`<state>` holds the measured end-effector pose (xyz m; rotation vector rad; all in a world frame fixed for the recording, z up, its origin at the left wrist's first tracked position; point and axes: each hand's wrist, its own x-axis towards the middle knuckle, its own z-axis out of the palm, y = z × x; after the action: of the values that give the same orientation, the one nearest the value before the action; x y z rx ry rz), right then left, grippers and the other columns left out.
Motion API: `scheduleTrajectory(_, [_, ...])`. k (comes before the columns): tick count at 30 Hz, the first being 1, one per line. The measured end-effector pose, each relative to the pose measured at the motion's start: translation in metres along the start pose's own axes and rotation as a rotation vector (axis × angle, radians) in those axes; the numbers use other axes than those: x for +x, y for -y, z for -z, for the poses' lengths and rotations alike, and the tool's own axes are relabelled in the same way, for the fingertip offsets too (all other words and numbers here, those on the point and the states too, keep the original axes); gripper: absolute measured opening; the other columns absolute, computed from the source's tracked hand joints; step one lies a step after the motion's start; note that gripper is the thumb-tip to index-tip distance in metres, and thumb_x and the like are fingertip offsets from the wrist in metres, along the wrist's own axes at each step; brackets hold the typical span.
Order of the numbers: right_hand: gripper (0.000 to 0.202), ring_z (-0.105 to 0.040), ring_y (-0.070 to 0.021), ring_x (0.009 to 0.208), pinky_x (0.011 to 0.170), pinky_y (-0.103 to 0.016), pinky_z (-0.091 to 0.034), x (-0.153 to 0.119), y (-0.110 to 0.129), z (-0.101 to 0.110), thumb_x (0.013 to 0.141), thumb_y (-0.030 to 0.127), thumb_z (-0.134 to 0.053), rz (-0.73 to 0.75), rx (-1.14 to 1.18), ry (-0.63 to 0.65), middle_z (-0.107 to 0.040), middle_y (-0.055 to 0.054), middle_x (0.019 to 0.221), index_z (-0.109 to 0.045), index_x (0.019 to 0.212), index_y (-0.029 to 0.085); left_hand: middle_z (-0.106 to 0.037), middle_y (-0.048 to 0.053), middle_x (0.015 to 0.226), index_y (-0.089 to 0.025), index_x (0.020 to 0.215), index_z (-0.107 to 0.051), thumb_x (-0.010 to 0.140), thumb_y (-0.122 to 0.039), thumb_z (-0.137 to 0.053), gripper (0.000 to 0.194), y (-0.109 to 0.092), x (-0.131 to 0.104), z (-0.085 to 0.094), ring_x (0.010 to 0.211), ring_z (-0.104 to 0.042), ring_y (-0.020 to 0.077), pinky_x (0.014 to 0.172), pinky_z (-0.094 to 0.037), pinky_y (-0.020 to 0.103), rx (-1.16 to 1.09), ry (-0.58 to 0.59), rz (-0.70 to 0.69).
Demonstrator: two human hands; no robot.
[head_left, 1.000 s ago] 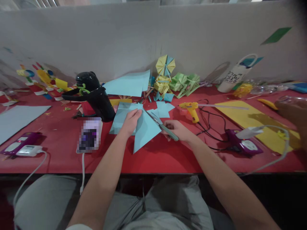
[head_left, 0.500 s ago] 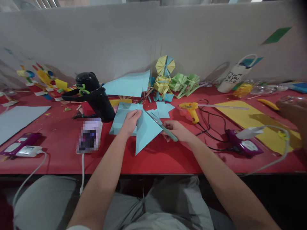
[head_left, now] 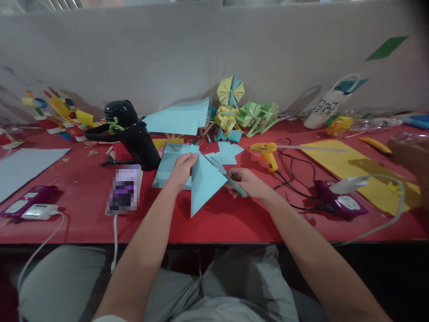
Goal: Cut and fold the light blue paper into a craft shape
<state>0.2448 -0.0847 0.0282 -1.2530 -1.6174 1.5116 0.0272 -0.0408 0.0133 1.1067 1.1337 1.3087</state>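
Note:
A light-blue sheet of paper (head_left: 205,181), creased and pointed at its lower end, is pinched at its upper left by my left hand (head_left: 183,169). My right hand (head_left: 244,182) is closed around the green handles of a pair of scissors (head_left: 236,184), whose blades lie along the paper's right edge, pointing up and left. Whether the blades are parted is hard to make out. Beneath and behind my left hand lies more light-blue paper (head_left: 164,172). Small blue paper pieces (head_left: 228,153) rest just beyond the scissors' tips.
A black bottle (head_left: 142,145) and a phone (head_left: 124,190) on a cable stand to the left. Right of my hands are a yellow glue gun (head_left: 267,153), its black cord, a purple power socket (head_left: 342,199) and yellow paper (head_left: 363,172). Folded paper models (head_left: 231,105) stand against the wall.
Almost nothing differs. The lower tip of the held paper has shifted very slightly right; both hands and the scissors stay in about the same place.

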Motion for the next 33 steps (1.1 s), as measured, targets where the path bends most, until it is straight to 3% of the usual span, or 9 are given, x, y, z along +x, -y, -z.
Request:
scheduleTrajectory(10, [0.030,-0.053,-0.0089,0.043,0.038,-0.019,-0.039,0.0010,-0.0028,0.0009,0.069,0.039,-0.072,0.015,-0.020,0.005,-0.060,0.001,0.057,-0.051,0.072,0.018,-0.052,-0.002,0.062,-0.018,0.070,-0.061,0.067,-0.048,-0.073,0.032,0.0000,-0.0005,0.0008,0.066,-0.051,0.0127,0.060,-0.042,0.023,0.042,-0.052,0.007])
scheduleTrajectory(18, [0.019,-0.052,-0.0087,0.042,0.038,-0.019,-0.038,-0.0013,0.0006,-0.0003,0.068,0.028,-0.067,0.001,-0.012,-0.001,-0.058,0.003,0.054,-0.051,0.071,0.019,-0.055,-0.002,0.064,-0.018,0.069,-0.061,0.064,-0.050,-0.076,0.036,0.0013,-0.0007,0.0006,0.063,-0.052,0.0118,0.056,-0.043,0.022,-0.014,0.026,0.036])
scheduleTrajectory(33, [0.017,-0.053,-0.0088,0.042,0.038,-0.019,-0.039,0.0017,-0.0014,0.0007,0.064,0.025,-0.065,0.022,0.004,0.026,-0.056,0.004,0.053,-0.051,0.071,0.018,-0.055,-0.002,0.065,-0.017,0.074,-0.062,0.065,-0.051,-0.075,0.038,0.0041,-0.0009,0.0005,0.065,-0.052,0.0121,0.059,-0.043,0.023,0.003,0.046,0.051])
